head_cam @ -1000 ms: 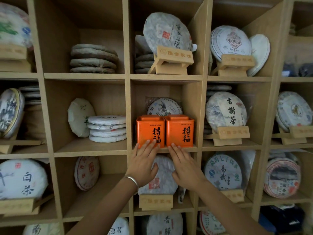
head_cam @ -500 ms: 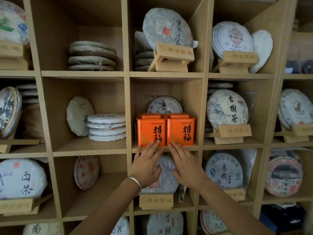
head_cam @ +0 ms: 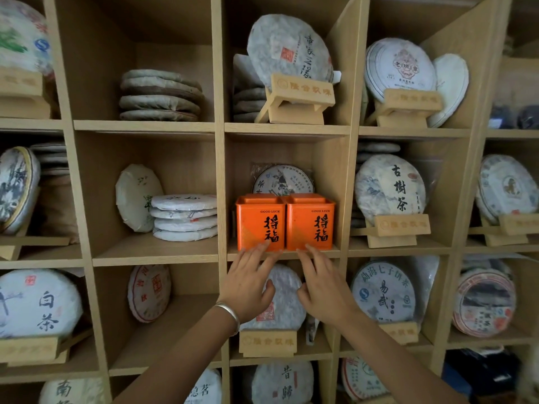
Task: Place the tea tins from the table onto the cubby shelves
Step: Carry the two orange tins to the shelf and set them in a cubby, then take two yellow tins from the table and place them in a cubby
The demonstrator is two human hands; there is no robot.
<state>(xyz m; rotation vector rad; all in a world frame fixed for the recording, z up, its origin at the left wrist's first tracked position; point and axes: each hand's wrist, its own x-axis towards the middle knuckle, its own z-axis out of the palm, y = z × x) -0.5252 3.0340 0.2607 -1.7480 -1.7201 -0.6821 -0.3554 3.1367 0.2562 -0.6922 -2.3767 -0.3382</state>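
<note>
Tea tins: two orange ones, left tin (head_cam: pixel 260 223) and right tin (head_cam: pixel 311 221), touching side by side, upright, at the front edge of the middle cubby (head_cam: pixel 284 253).

Fingers: left hand (head_cam: pixel 248 287) has fingers straight and slightly spread, tips touching the lower front face of left tin, thumb out to the side, nothing pinched. Right hand (head_cam: pixel 323 290) same: fingers extended, tips at bottom edge of right tin, thumb loose. Neither hand wraps a tin; contact is a flat push w/ fingertips only.

Outward: silver bangle (head_cam: pixel 230 313) on left wrist. Both forearms come up from below centre. Behind the tins, a bagged tea cake (head_cam: pixel 283 179) leans vs. the cubby's back wall. Cubby below holds a wrapped cake (head_cam: pixel 284 290) on a wooden stand (head_cam: pixel 267 342); neighbouring cubbies hold stacked and displayed cakes.

Step (judgement): placement of this pair is at its end, i.e. nudging/squaring the tins on the shelf. Fronts look approx. flush w/ each other and the shelf lip.

Next (judgement): needs only a light, even push if tins should sit deeper, but the cake behind limits depth, so too hard a shove could tip it. Then lift fingers straight off w/o dragging tins forward. The surface and any remaining tins are out of frame; cannot tell how many are left.
</note>
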